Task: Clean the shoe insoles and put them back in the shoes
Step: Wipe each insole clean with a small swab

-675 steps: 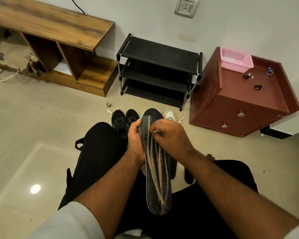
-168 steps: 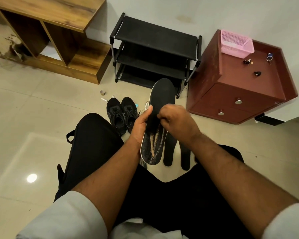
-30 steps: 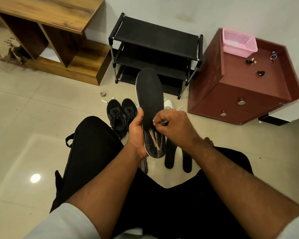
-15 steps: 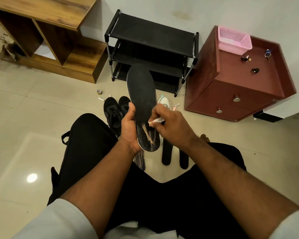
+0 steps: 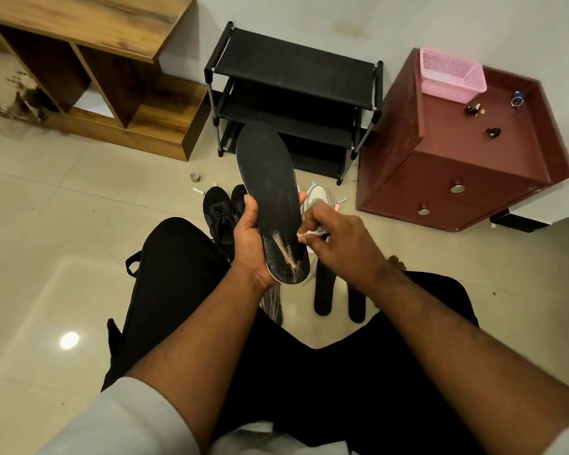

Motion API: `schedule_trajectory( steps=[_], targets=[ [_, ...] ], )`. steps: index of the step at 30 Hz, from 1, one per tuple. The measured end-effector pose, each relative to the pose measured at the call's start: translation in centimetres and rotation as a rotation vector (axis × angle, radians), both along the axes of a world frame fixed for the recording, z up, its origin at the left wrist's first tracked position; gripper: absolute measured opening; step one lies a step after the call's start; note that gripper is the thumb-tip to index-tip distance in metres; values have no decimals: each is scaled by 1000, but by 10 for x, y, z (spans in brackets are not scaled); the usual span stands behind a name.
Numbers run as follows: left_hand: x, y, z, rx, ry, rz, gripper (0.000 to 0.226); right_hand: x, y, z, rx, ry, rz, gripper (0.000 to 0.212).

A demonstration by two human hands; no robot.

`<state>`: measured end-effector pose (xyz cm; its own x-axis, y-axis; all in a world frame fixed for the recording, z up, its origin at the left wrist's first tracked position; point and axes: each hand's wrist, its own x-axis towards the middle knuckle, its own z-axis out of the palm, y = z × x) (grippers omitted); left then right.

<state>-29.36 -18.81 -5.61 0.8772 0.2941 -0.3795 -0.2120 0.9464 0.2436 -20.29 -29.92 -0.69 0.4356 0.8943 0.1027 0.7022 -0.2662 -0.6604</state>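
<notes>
Beige tile floor (image 5: 63,224) under everything, person sitting with legs spread. Left hand (image 5: 253,238) has its fingers (image 5: 301,197) wrapped round the edges of a black insole (image 5: 270,192), gripping it near the heel end, toe end tilted up and away toward the wall. Heel area has a worn tan patch. Right hand (image 5: 335,238) is just beside the insole's right edge, fingertips pinched on some small white thing (image 5: 311,232) touching or nearly touching the heel edge; too small to tell what it is.

Below the hands on the floor, between the legs: two more dark insoles (image 5: 322,290) side by side, plus a striped one (image 5: 273,303) partly hidden under the left wrist. Black sneakers (image 5: 220,208) sit just behind the left hand, a white shoe (image 5: 317,197) peeks out beside them. Further back against the wall: black shoe rack (image 5: 296,80), wooden shelf unit (image 5: 89,60) to the left, dark red cabinet (image 5: 457,178) on the right with a pink basket (image 5: 450,75) on top.
</notes>
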Motion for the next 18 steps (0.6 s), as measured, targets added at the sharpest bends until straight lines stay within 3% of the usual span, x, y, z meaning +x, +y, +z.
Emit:
schedule_trajectory(
  steps=[4,13,18],
  targets=[
    [2,5,-1,-14,38,23,89,-26,-24,-7,14,6,29,33],
    [0,4,0,-29,-12,45,85,-8,-4,-2,90,-31,-6,20],
    [-2,11,-6,-63,-8,88,84,-21,-12,-8,9,-107,83,24]
  ],
)
